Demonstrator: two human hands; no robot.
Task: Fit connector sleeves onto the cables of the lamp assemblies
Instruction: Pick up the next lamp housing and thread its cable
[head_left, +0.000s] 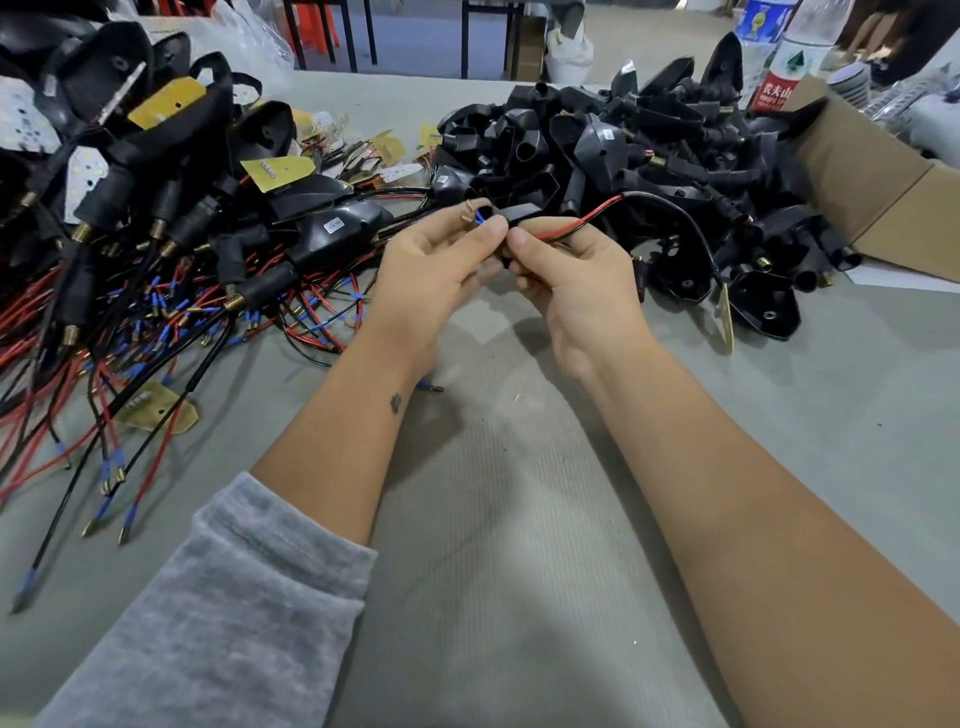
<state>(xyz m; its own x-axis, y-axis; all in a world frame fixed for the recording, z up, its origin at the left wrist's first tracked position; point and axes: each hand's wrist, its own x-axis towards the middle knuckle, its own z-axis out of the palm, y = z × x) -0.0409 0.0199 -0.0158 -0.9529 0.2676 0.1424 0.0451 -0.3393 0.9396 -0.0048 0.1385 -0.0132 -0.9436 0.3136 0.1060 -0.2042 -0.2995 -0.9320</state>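
Left hand (436, 260) pinches blue-tipped wire ends (475, 217); right hand (571, 270) fingers curled round black connector sleeve (511, 221), red-black cable (597, 213) apparently threading through; both above grey table (519, 519).

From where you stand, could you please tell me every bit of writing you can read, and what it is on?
"农夫山": white characters on the red label of the water bottle; the small print beneath is blurred.
Blue-labelled bottle: print too blurred to read.
White stickers on the black lamp housings: too small to read.

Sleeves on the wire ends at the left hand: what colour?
Blue sleeves, seen in the head view.
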